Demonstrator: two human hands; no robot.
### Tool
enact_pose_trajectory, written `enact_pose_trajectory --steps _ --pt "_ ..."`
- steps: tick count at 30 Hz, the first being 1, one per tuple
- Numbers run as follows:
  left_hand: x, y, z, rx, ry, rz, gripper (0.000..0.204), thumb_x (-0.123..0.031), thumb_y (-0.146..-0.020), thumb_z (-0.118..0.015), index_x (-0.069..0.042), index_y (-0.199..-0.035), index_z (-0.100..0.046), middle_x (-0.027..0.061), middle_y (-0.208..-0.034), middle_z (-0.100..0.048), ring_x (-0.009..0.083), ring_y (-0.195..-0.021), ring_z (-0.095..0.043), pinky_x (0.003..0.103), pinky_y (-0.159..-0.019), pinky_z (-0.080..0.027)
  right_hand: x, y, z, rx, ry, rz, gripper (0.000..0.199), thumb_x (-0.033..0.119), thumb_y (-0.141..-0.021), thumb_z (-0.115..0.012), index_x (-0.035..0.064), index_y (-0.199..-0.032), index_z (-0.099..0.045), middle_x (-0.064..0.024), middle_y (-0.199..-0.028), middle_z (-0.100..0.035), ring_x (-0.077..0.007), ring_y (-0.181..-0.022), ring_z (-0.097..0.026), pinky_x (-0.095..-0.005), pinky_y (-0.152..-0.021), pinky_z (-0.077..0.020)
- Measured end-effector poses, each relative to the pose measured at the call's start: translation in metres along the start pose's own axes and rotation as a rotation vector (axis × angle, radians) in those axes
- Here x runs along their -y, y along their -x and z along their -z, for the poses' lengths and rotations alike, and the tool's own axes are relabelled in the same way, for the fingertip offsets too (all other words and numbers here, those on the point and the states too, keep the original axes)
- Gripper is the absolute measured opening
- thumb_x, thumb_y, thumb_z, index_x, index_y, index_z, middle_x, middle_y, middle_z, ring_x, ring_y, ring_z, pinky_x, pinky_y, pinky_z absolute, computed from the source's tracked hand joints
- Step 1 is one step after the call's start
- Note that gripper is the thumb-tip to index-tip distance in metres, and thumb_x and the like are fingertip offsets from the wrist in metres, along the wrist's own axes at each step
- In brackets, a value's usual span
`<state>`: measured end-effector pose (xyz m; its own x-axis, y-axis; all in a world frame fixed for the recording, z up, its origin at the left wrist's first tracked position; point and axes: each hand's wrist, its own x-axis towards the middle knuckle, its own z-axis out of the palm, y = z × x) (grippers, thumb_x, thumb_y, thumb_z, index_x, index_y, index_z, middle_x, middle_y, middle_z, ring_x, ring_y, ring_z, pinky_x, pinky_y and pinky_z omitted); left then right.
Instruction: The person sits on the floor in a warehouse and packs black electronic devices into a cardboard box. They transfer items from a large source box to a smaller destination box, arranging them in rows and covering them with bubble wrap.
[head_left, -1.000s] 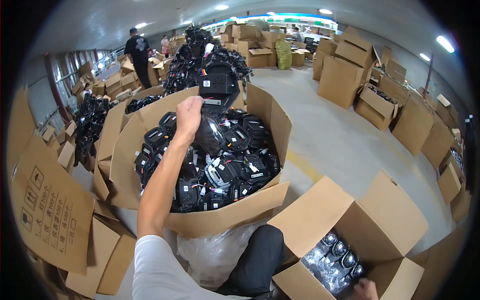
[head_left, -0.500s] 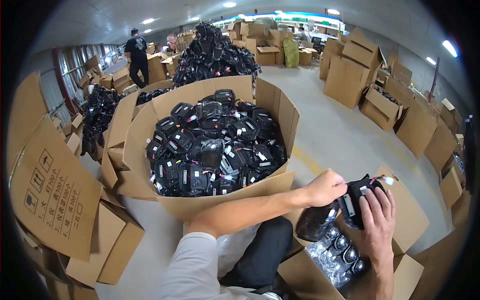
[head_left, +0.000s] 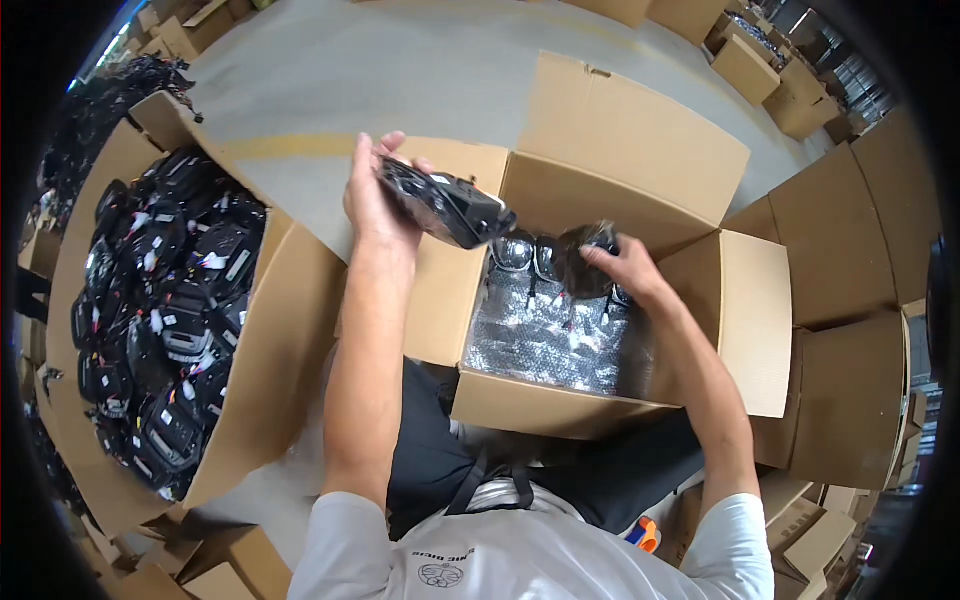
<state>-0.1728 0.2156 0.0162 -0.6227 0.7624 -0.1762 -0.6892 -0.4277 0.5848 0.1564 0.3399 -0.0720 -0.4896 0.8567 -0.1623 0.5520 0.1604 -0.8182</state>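
Casing [head_left: 455, 205] of glossy black plastic, tilted, is up in the left hand [head_left: 380, 200], which grips its left end above the left far corner of an open packing carton [head_left: 560, 408]. The right hand [head_left: 628, 265] has its fingers closed on the right edge of a dark, see-through plastic-wrapped piece [head_left: 580, 262]; what is inside it I can't tell from here. That piece hangs over the carton's far half, partly hiding a row of round clear-fronted lamps [head_left: 513, 251]. Bubble wrap [head_left: 540, 345] spreads across the nearer half. Off to the left, a big carton [head_left: 275, 370] brims with black wired units [head_left: 165, 425]. Beyond, a yellow stripe [head_left: 290, 146] crosses the grey floor [head_left: 400, 75]; tall brown cartons [head_left: 850, 400] crowd the right.
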Motion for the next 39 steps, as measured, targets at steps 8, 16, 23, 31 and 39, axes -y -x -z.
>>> enact_pose_trajectory --steps 8,16,23,31,39 --pt "0.016 -0.023 0.007 0.055 -0.097 0.167 0.042 -0.043 -0.104 -0.054 -0.001 -0.109 -0.060 0.0024 -0.066 -0.049 0.0239 -0.069 -0.062 0.038 -0.064 -0.053 -0.158 -0.054 -0.160 0.269 -0.648 -0.547 0.045 0.017 -0.092 -0.077 -0.0009 -0.131 -0.062 -0.0115 -0.123 -0.070 -0.0238 -0.111 -0.066 -0.0380 -0.101 -0.0514" --pt "0.013 -0.032 0.016 -0.188 -0.208 0.218 0.046 -0.054 -0.103 -0.047 -0.009 -0.109 -0.056 0.0049 -0.070 -0.054 0.0242 -0.067 -0.064 0.042 -0.062 -0.056 -0.217 -0.069 -0.228 0.303 0.455 -0.356 0.064 0.060 -0.087 -0.071 -0.0017 -0.106 -0.074 -0.0281 -0.112 -0.070 -0.0372 -0.103 -0.070 -0.0457 -0.087 -0.0557" --pt "0.048 -0.039 0.013 -0.212 -0.279 0.107 0.063 -0.064 -0.104 -0.041 -0.007 -0.090 -0.066 0.0021 -0.083 -0.060 0.0136 -0.079 -0.058 0.031 -0.073 -0.051 -0.021 -0.065 -0.106 -0.225 -0.608 0.196 0.055 0.044 -0.110 -0.042 -0.0044 -0.128 -0.061 -0.0106 -0.110 -0.069 -0.0205 -0.107 -0.065 -0.0359 -0.101 -0.0494" --pt "0.069 -0.036 0.017 -0.193 -0.306 0.153 0.064 -0.064 -0.104 -0.040 -0.007 -0.090 -0.065 0.0030 -0.085 -0.063 0.0124 -0.082 -0.059 0.030 -0.077 -0.051 0.155 0.020 -0.100 -0.029 -0.110 0.554 0.055 0.001 -0.079 -0.079 -0.0040 -0.129 -0.057 -0.0122 -0.117 -0.066 -0.0197 -0.107 -0.064 -0.0347 -0.097 -0.0495" --pt "0.053 -0.042 0.055 0.040 -0.198 0.088 0.029 -0.036 -0.101 -0.063 -0.011 -0.116 -0.066 0.0055 -0.106 -0.069 0.0211 -0.096 -0.066 0.037 -0.089 -0.054 0.090 -0.055 -0.048 0.028 -0.070 0.083 0.046 0.027 -0.085 -0.074 -0.0037 -0.119 -0.065 -0.0084 -0.101 -0.072 -0.0159 -0.088 -0.066 -0.0321 -0.082 -0.0533"
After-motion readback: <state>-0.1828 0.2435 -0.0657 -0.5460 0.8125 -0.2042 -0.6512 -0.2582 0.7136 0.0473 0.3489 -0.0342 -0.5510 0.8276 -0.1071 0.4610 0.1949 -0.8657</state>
